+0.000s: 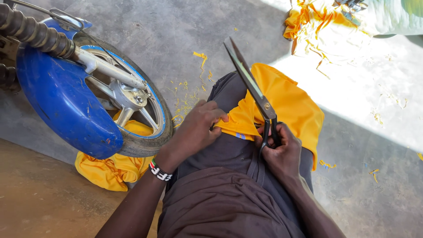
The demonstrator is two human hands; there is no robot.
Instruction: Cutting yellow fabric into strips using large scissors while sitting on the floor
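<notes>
**Cloth held on the lap, scissors in the right hand**

The yellow cloth [286, 105] lies draped over the person's lap, across dark trousers [229, 150], so that the thigh supports the fabric while both hands work at its near edge. The near edge, which carries a thin blue stripe, sits between the two hands.

The left hand [196, 128] is closed in a pinch on the folded corner of the cloth, fingers curled over the top and thumb beneath, drawing the edge taut toward the left. The wrist is bent slightly downward and carries a beaded wristband [160, 172]; the forearm comes in from the lower left.

The right hand [282, 152] is closed around the handles of a large pair of scissors [253, 83], fingers through the loops. The blades appear nearly shut and point up and away from the body, angled to the upper left, lying over the cloth. The right forearm runs in from the lower right.

Yellow scraps [194, 94] lie scattered on the concrete floor [176, 31]. More yellow cloth sits bunched under a motorcycle wheel [132, 101] with a blue mudguard [61, 101] at the left, and a further heap [308, 20] lies at the top in sunlight
</notes>
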